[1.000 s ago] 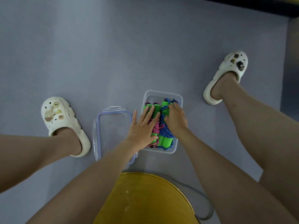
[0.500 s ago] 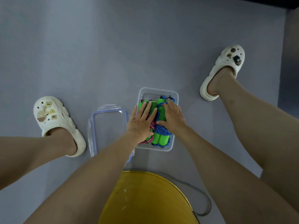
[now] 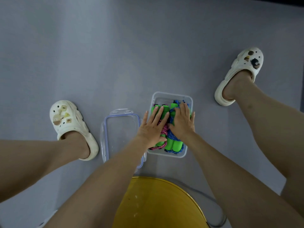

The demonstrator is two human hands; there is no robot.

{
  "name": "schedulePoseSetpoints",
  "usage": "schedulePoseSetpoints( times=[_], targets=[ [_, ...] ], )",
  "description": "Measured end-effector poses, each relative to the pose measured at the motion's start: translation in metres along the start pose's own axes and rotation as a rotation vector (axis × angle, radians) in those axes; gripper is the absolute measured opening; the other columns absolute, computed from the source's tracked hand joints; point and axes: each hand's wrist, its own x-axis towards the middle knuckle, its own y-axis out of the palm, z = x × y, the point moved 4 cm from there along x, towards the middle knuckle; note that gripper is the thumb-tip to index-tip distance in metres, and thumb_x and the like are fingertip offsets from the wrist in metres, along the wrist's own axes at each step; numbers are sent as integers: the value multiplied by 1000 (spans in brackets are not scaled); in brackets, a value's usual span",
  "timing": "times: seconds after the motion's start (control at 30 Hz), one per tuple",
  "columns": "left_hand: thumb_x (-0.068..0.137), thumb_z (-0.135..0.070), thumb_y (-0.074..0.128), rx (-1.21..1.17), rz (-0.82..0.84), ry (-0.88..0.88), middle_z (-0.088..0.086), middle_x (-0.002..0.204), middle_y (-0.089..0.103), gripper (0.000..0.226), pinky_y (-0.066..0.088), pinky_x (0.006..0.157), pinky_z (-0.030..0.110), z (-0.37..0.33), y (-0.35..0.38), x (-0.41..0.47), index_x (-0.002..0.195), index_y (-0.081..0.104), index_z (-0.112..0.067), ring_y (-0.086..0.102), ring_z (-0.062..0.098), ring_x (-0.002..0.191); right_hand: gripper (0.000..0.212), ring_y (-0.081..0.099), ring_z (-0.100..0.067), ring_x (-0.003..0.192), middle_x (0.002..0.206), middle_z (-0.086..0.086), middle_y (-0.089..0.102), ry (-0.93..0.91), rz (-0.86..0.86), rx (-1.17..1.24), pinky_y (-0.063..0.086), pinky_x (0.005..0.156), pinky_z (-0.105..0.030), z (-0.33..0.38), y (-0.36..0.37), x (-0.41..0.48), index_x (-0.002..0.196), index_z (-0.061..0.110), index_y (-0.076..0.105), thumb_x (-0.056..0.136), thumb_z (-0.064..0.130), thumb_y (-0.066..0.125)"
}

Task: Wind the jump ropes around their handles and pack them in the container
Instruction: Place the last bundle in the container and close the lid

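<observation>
Pressing flat, fingers straight, holding nothing, with left grip (image 3: 153, 129) and right grip (image 3: 182, 124) on ropes (image 3: 173, 144) beneath, in box (image 3: 171, 94). May spring out on release; lid (image 3: 121, 129) off, left of grips.

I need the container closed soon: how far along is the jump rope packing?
Done: the pink jump rope and the blue jump rope are wound round their green handles and lie in the container. In hand: the left hand and right hand press them down. Left: the lid lies beside it, not yet fitted.
</observation>
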Motion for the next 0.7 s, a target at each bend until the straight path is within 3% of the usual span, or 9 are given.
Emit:
schedulePoseSetpoints(
  times=[0.1, 0.13, 0.2, 0.27, 0.33, 0.47, 0.57, 0.7],
  targets=[
    [88, -68, 29, -169, -122, -4, 2, 157, -22, 87, -20, 110, 45, 15, -7, -16, 145, -21, -26, -25, 18, 141, 75, -14, -25, 145, 158, -9, -15, -14, 19, 154, 0, 117, -50, -3, -11, -1, 144, 13, 21, 85, 32, 64],
    [91, -63, 25, -265, -178, -88, 2, 159, -11, 81, -14, 114, 45, 24, -8, -23, 150, -13, -23, -15, 20, 146, 75, -13, -25, 146, 158, -9, -15, -29, -11, 161, 2, 118, -50, -4, -15, -2, 144, 13, 22, 85, 33, 64],
    [99, -48, 29, -474, -228, -297, 13, 154, 24, 65, 12, 116, 45, 43, -5, -35, 153, 15, -15, 19, 29, 144, 64, -7, -27, 146, 158, -10, -10, -58, -116, 146, 9, 118, -49, -7, -23, -4, 140, 13, 29, 88, 31, 61],
    [101, -35, 37, -582, -106, -382, 16, 138, 44, 50, 35, 104, 43, 52, 3, -38, 144, 33, -10, 43, 33, 128, 47, -1, -29, 146, 159, -10, -5, -82, -163, 124, 11, 117, -48, -7, -30, 2, 134, 14, 40, 91, 28, 56],
    [99, -25, 42, -596, 60, -344, 16, 132, 51, 44, 44, 95, 40, 45, 5, -37, 140, 39, -9, 53, 33, 117, 36, 0, -31, 145, 159, -10, 1, -95, -103, 78, 9, 117, -50, -4, -33, 15, 125, 11, 51, 94, 30, 50],
    [95, -13, 41, -549, 107, -353, 23, 109, 61, 24, 43, 77, 37, 32, -2, -29, 115, 49, -2, 59, 38, 99, 44, 13, -31, 143, 152, -13, 23, -64, 14, -52, 3, 115, -52, 4, -39, 41, 129, 8, 51, 97, 37, 41],
    [94, -9, 41, -490, 76, -344, 22, 109, 62, 23, 44, 77, 37, 29, -12, -19, 113, 51, -2, 59, 38, 99, 44, 35, -34, 125, 130, -15, 43, 8, -45, -36, 28, 107, -43, -8, -47, 45, 125, 4, 55, 98, 34, 38],
    [92, -10, 45, -435, -87, -353, 17, 116, 63, 30, 45, 83, 38, 35, -42, 4, 120, 56, -8, 60, 37, 105, 47, 40, -40, 122, 130, -23, 47, 379, -70, 157, 36, 99, -41, -54, -51, 31, 120, -3, 57, 99, 29, 31]
  ],
)
